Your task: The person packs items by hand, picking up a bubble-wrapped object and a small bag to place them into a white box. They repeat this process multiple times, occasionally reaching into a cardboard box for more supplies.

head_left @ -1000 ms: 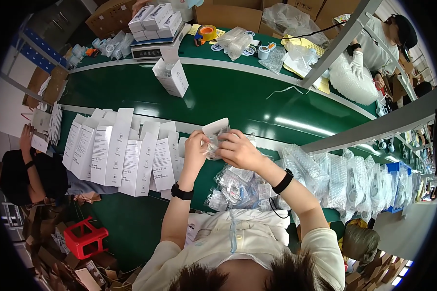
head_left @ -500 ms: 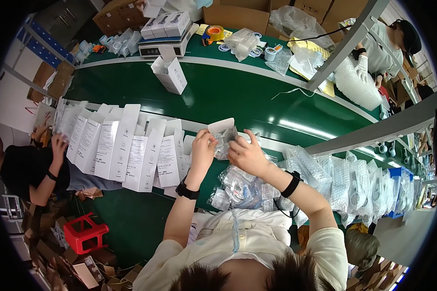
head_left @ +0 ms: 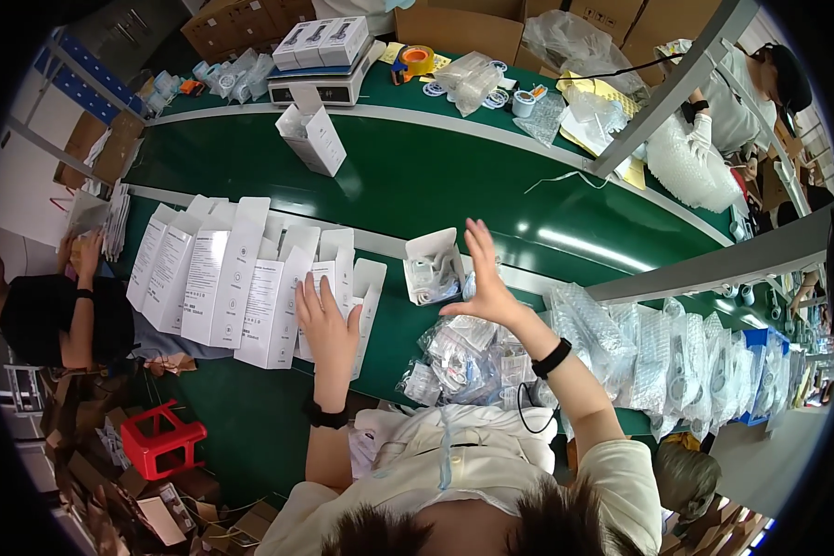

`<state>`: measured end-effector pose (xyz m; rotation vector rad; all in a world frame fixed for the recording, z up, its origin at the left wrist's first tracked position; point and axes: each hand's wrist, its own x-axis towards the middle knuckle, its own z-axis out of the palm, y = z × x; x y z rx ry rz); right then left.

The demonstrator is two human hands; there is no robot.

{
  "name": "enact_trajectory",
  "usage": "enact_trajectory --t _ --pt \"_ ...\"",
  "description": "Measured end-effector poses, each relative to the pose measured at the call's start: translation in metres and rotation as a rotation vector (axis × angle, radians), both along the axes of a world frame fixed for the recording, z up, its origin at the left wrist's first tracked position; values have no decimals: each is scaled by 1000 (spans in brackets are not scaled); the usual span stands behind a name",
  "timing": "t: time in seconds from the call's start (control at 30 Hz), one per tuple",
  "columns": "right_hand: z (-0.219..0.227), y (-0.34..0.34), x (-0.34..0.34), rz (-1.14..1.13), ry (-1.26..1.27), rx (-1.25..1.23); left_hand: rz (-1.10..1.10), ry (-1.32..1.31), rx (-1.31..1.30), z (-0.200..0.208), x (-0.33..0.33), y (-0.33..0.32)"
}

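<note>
My left hand (head_left: 329, 324) is open, its fingers spread over the near end of a row of white cartons (head_left: 204, 269) with raised flaps. It seems to touch the nearest cartons. An open-topped white box (head_left: 419, 290) stands ahead of me, with clear-wrapped parts (head_left: 433, 269) showing inside. Beside its right side my right hand (head_left: 488, 287) is open, thumb and fingers wide apart, holding nothing. Just below the right hand lies a heap of small parts in clear plastic bags (head_left: 468, 357).
Bubble-wrapped items (head_left: 667, 357) line the bench at right. A green belt (head_left: 417, 167) runs across, bearing an open carton (head_left: 315, 141). Beyond are a scale (head_left: 315, 90), boxes (head_left: 324, 42) and orange tape (head_left: 417, 61). Co-workers sit left and far right; a red stool (head_left: 162, 440) stands below.
Both hands have let go of the white box's flap area. My left hand moved left to the cartons; my right hand spread open. The carton on the belt shifted slightly left.
</note>
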<state>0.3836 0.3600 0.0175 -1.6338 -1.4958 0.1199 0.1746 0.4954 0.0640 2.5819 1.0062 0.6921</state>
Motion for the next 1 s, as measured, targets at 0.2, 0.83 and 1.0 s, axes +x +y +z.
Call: enact_trajectory --t 0.2,0.83,1.0 --pt "-6 23 15 -46 495 -222 4 439 -102 -37 -11 -6" --pt "-8 -85 147 -844 -39 -966 8 238 -276 -119 64 5" --pt "-64 -164 98 -572 -124 -1345 -108 410 -907 -93 94 20"
